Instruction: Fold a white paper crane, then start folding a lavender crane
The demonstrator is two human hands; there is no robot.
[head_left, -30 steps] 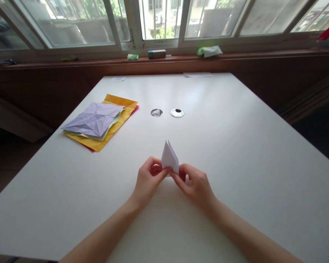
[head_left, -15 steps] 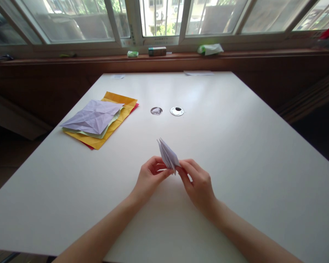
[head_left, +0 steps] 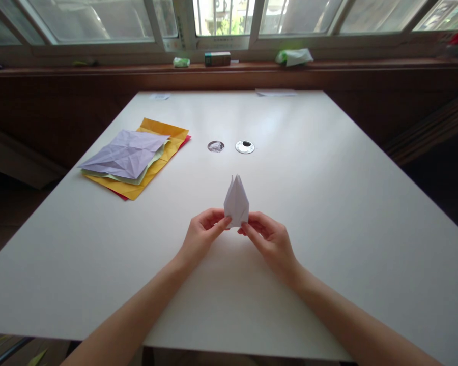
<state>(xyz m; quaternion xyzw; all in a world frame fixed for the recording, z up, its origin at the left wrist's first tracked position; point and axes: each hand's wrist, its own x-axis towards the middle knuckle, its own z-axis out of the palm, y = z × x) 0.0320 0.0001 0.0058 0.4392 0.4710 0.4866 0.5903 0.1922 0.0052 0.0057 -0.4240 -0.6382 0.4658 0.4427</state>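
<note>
both grips are closed on one piece of folded white paper [head_left: 236, 202], which stands upright with its split points away from the person, above the near middle of the surface [head_left: 320, 213]. the left grip [head_left: 200, 233] pinches its lower left corner, thumb in front and fingers behind; the right grip [head_left: 272, 237] pinches the lower right corner the same way.

to the left lies a stack of creased sheets: a lavender sheet [head_left: 126, 153] on top, then a pale green sheet [head_left: 151, 166], a yellow sheet [head_left: 166, 127] and a red sheet [head_left: 185, 142]. two round fittings [head_left: 245, 149] are set side by side beyond the folded paper.

on the windowsill [head_left: 137, 71], any print on the small box [head_left: 217, 59] or the green-and-white packet [head_left: 294, 57] is too blurred to read. dark characters run down the window frame [head_left: 179, 30], likewise illegible. a small slip [head_left: 159, 96] at the far left corner bears faint marks.
</note>
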